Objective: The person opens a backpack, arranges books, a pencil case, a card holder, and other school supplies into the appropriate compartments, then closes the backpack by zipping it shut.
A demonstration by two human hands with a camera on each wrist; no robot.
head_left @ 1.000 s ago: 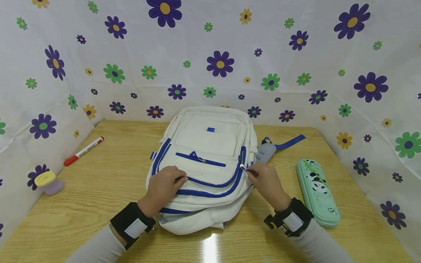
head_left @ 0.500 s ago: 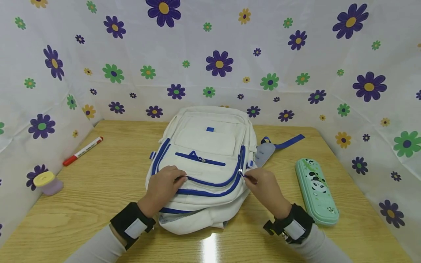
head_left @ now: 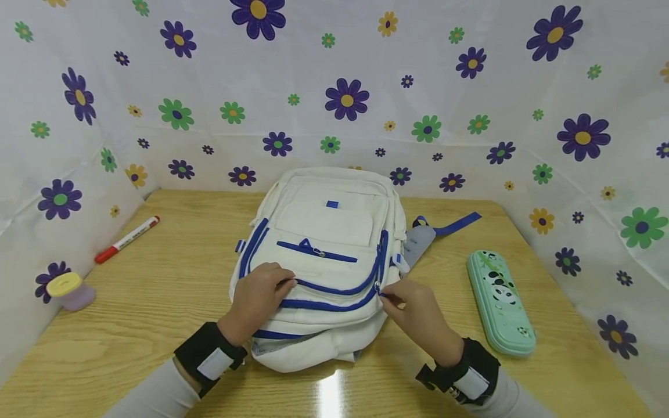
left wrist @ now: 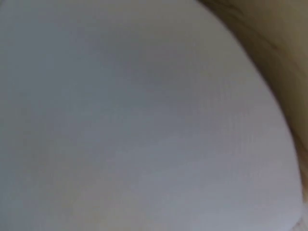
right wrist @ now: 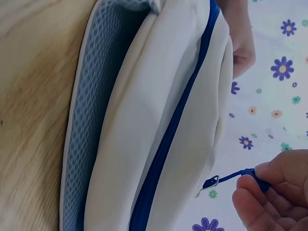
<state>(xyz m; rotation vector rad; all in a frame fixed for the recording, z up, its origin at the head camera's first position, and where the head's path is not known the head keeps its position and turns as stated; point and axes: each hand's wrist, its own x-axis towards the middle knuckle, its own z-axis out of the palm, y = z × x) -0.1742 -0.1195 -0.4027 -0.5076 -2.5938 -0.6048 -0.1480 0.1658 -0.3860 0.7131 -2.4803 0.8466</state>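
Observation:
A white backpack (head_left: 324, 226) with blue zippers lies on the wooden table, its front facing up. My right hand (head_left: 418, 313) pinches a blue zipper pull (right wrist: 255, 178) between thumb and fingers at the bag's right side. The metal zipper slider (head_left: 377, 285) sits just beyond those fingertips, the cord stretched between. On the left of the bag's front, my left hand (head_left: 261, 302) pinches the fabric along the blue-edged front pocket. Pale, blurred fabric (left wrist: 144, 120) fills nearly all of the left wrist view and hides that hand there.
A mint pencil case (head_left: 502, 302) with pandas lies to the right. On the left are a red-capped marker (head_left: 128, 239) and a small yellow-lidded purple container (head_left: 73, 291). A grey strap (head_left: 420, 241) with blue webbing extends behind the bag; a flowered cloth surrounds the table.
My right hand has drawn the zipper pull downward and slightly left along the bag's right curve, and the slider has moved with it. The left hand stays at the same spot on the bag.

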